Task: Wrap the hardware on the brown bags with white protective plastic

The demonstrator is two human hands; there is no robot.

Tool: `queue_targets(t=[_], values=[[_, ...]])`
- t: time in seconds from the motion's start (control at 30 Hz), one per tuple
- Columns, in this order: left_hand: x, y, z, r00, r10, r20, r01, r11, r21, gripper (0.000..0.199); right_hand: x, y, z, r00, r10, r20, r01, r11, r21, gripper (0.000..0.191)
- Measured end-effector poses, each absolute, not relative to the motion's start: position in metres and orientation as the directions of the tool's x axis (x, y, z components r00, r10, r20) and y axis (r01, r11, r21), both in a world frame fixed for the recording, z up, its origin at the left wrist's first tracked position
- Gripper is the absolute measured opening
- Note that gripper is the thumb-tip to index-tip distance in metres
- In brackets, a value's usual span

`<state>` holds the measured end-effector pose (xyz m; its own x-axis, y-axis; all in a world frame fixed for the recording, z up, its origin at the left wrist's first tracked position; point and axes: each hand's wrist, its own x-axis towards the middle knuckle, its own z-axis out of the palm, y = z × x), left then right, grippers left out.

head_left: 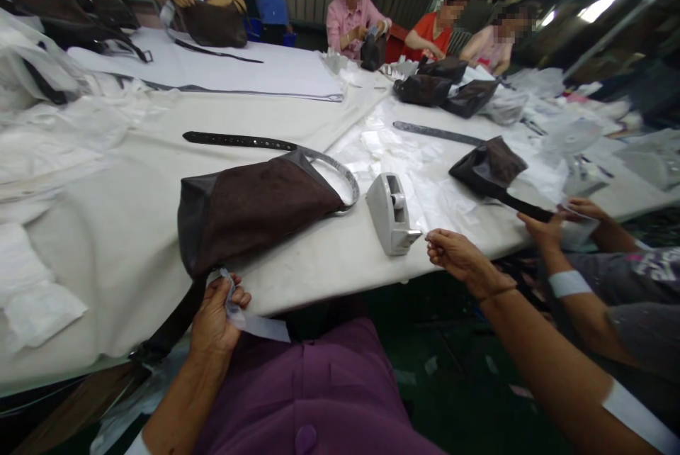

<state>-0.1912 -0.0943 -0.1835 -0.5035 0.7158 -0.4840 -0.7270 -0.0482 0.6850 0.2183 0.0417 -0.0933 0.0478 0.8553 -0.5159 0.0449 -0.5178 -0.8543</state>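
A dark brown handbag (260,207) with grey-black ends lies on the white-covered table in front of me. My left hand (217,313) is closed at its near end, pinching a thin white wrapping strip (265,328) against the bag's strap (175,324), which hangs over the table edge. The bag's other strap (239,139) curves across the table behind it. To the right stands a grey tape dispenser (392,214). My right hand (457,256) is closed in a pinch just beside the dispenser's cutting tip, on what looks like the end of clear tape, barely visible.
At right a co-worker's hands (547,225) hold the strap of another dark bag (491,164). Across the table several people handle bags. White wrapping sheets (37,285) lie at left, more bags (425,90) at the back right, and a white board (297,76) at the back.
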Motion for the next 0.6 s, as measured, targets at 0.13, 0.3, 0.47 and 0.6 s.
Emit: queue_targets(t=[0.13,0.3,0.47,0.6], values=[[-0.19,-0.094,-0.179,-0.506,0.703,-0.5,-0.737,-0.051,0.674,0.025,0.215,0.04,-0.097,0.057,0.853,-0.519,0.024,-0.52,-0.854,0.016],[-0.19,-0.094,-0.18,-0.514,0.703,-0.493,-0.739,-0.071,0.67,0.023,0.213,0.039,-0.111,0.119,0.881,-0.458,0.089,-0.469,-0.879,0.021],[-0.191,-0.092,-0.183,-0.518,0.698,-0.495,-0.743,-0.08,0.664,0.027,0.21,0.042,-0.123,0.181,0.944,-0.276,0.215,-0.312,-0.925,0.028],[-0.187,-0.091,-0.178,-0.545,0.671,-0.503,-0.751,-0.124,0.649,0.033,0.212,0.038,-0.127,0.205,0.936,-0.287,0.328,-0.341,-0.881,0.025]])
